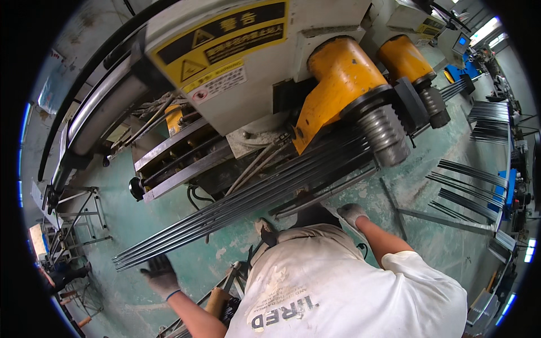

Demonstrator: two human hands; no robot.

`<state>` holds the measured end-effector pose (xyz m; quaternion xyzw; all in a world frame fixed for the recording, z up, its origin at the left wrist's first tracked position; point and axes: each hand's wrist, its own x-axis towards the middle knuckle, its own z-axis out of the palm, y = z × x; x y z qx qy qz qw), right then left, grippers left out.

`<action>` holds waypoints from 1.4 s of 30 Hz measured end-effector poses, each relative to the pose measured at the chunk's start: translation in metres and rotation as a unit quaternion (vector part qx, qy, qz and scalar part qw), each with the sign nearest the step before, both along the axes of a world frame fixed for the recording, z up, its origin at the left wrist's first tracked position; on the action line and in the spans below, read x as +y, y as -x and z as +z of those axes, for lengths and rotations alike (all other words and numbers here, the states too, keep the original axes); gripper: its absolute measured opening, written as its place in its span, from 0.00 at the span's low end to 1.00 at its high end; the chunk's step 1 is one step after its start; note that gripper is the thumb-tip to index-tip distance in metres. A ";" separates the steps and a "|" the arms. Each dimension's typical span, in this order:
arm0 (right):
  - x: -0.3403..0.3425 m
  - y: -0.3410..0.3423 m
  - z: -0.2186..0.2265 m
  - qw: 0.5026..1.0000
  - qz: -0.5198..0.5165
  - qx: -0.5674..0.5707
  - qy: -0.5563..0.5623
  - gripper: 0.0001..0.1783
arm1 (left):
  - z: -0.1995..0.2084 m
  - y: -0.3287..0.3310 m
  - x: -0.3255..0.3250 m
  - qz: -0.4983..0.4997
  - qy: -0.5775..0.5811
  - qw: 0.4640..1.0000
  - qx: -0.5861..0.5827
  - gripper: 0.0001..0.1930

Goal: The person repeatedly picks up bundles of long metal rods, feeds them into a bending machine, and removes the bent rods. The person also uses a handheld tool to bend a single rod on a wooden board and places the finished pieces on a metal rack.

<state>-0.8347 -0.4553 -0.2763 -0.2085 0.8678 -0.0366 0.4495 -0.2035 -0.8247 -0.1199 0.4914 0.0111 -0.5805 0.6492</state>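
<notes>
A bundle of long, thin dark metal rods (225, 214) slants from the machine at upper right down to the lower left. Close by its lower left ends is my left hand (159, 276), in a grey glove with dark fingers. Those fingers are stretched out and grip nothing; whether they touch the rods I cannot tell. My right hand (353, 216), gloved in grey, hangs beside my right hip, below a narrow metal rail (327, 194). It looks loosely open, with nothing visible in it, though its fingertips are partly hidden.
A large grey machine (253, 84) with yellow warning labels fills the top. Orange housings (346, 70) with ribbed metal cylinders (386, 132) jut over the rods. At right, more dark rods (468, 186) lie on a rack. A brown cardboard roll (217, 301) stands near my left forearm.
</notes>
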 end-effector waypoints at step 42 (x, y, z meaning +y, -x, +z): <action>-0.038 0.111 0.191 0.681 -0.414 0.101 0.595 0.27 | 0.036 0.216 0.092 -0.240 0.109 0.965 0.004 0.28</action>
